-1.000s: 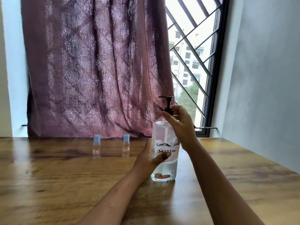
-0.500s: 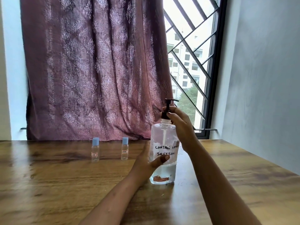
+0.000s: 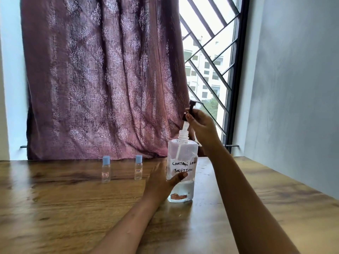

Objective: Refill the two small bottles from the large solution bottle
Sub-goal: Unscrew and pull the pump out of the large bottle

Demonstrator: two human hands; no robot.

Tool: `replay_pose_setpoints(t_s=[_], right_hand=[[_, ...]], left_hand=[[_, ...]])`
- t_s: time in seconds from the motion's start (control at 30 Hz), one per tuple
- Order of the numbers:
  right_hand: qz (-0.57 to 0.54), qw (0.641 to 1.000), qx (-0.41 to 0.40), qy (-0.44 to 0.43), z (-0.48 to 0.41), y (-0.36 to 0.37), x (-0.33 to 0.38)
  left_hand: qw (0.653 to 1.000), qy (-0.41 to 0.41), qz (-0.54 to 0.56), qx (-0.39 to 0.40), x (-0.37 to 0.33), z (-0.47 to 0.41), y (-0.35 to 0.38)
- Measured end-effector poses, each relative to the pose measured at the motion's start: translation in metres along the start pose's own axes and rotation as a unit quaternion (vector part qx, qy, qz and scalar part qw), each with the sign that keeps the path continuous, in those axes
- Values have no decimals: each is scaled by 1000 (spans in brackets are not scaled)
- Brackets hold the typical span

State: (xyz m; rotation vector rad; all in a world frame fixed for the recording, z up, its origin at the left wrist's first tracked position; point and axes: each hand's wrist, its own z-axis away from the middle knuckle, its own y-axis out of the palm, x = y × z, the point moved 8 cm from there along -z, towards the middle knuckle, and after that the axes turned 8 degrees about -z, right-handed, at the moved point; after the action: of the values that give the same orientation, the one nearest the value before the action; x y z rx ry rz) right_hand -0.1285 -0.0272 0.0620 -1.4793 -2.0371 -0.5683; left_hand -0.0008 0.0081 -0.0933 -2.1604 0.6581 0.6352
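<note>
The large clear solution bottle, hand-lettered "CONTACT LENS SOLUTION", stands upright on the wooden table with a little liquid at its bottom. My left hand wraps its lower body. My right hand grips the black pump top, lifted clear of the open neck, its white tube still reaching down into the bottle. Two small clear bottles with blue caps stand to the left, one further left and one nearer the big bottle, both capped and untouched.
A mauve patterned curtain hangs behind the table's far edge. A barred window is at the back right, and a grey wall runs along the table's right side.
The pump top has come off the neck: my right hand has raised it, drawing the tube partly out. My left hand keeps its hold on the bottle.
</note>
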Motion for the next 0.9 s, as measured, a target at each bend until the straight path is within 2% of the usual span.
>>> replay_pose_setpoints(t_s=[0.3,0.6,0.8,0.9], right_hand=[[-15,997,-42,-65,-25,-23,85],[4,977,-122,-174,-2,-47,166],[165,954,-155,-195,32,-47,134],[208,949,-132,-198,45,-53,94]], left_hand=[[999,-9,-29,-39,-5,6,-11],[988,-19,-5,-154,-15,25,-54],[986,3,-36,-160,-14,24,-53],[987,-4,-35,-156,-15,25,-56]])
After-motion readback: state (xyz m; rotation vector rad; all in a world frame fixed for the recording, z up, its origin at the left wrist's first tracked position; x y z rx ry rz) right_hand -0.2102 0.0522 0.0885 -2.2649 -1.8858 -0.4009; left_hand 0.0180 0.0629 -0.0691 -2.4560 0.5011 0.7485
